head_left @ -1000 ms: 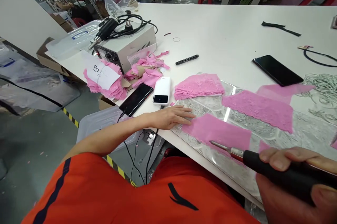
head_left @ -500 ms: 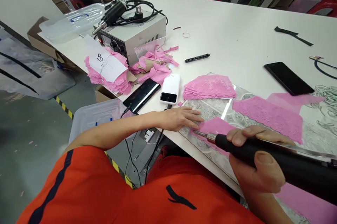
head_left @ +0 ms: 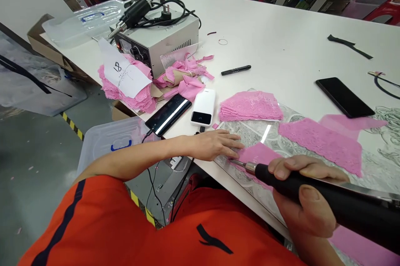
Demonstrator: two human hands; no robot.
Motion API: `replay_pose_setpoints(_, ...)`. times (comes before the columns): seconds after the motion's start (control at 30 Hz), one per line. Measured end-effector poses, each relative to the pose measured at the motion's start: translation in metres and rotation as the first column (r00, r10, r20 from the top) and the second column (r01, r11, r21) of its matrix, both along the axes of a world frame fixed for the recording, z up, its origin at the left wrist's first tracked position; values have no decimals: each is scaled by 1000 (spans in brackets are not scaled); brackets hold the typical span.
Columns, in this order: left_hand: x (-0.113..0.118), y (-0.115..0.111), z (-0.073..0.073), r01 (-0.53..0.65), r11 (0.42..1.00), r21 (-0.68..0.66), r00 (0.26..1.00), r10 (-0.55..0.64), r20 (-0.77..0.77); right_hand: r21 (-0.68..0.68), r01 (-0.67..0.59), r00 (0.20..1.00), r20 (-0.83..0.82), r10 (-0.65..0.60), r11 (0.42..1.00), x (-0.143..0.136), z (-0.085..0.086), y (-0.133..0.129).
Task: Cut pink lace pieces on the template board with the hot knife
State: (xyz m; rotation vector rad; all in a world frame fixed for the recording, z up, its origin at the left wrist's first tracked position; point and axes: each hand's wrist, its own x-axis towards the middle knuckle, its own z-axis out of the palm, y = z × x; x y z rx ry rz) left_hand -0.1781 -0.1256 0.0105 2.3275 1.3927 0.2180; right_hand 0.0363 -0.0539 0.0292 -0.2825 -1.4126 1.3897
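Note:
My left hand [head_left: 215,145] lies flat on the patterned mat, fingers stretched out, its fingertips on the left end of a pink fabric piece [head_left: 258,153]. In my right hand [head_left: 308,193] is a thick black handheld tool with a narrow metal tip, like an ultrasonic cutter [head_left: 346,205]. Its tip meets the pink piece near its lower left edge, just below my left fingertips. My right hand and the tool hide part of the fabric. Behind them sit a stack of pink lace pieces [head_left: 250,106] and a single pink lace piece [head_left: 323,143].
A grey control box [head_left: 170,38] with a second black tool [head_left: 134,13] stands back left beside bundled pink fabric [head_left: 125,84]. Nearer are a phone [head_left: 168,114], a white power bank [head_left: 203,107] and a pen [head_left: 236,70]. Another phone [head_left: 343,97] lies right. Cables hang over the table edge.
The view has shifted slightly. Both hands keep nearly the same places, with the tool tip still at the fabric's lower left edge.

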Motion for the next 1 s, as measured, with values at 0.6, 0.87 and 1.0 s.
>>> replay_pose_setpoints(0.6,12,4,-21,3,957,291,999,10,-42,-151,407,911,-10,-413,901,14,16,61)
replay_pose_setpoints(0.87,24,15,-35,9,902,431,998,18,-59,-72,381,924,3,-382,922,5,1,61)
replay_pose_setpoints(1.0,25,15,-38,-4,888,459,999,25,-41,-88,382,924,7,-383,920,5,2,64)
